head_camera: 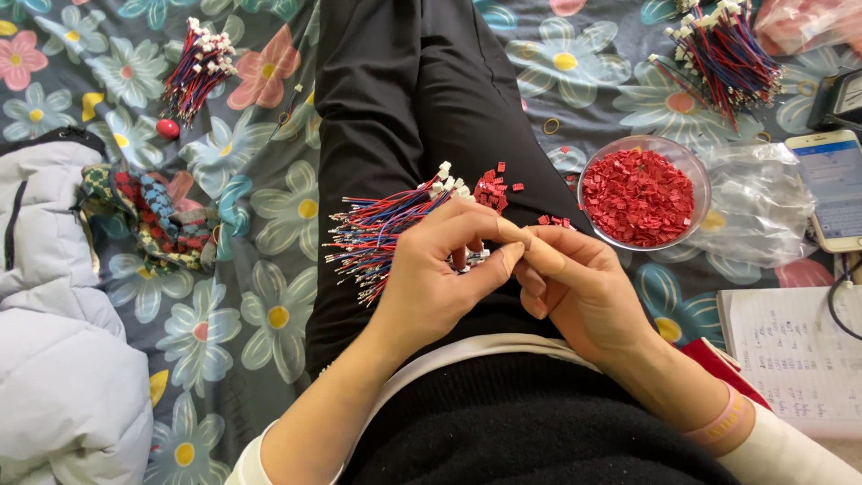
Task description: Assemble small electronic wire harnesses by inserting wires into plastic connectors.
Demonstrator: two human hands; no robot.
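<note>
A pale padded jacket runs off the left edge of the flowered cloth, only partly seen. Near the cloth's far left corner lies a small bundle of red and blue wires with white plugs. On the black-trousered lap at the middle, a larger wire bundle fans out to the left, its near ends hidden behind the left hand. That hand is curled shut on the bundle, thumb and forefinger pinched together toward the right hand. The right hand's fingertips are closed against the left's; whatever small piece sits between them is too covered to make out. Loose red connector housings lie on the lap just beyond the hands. Right of them, a clear bowl of red housings stands on the cloth, a third wire bundle beyond it. A phone and a notebook are cut off by the right edge.
</note>
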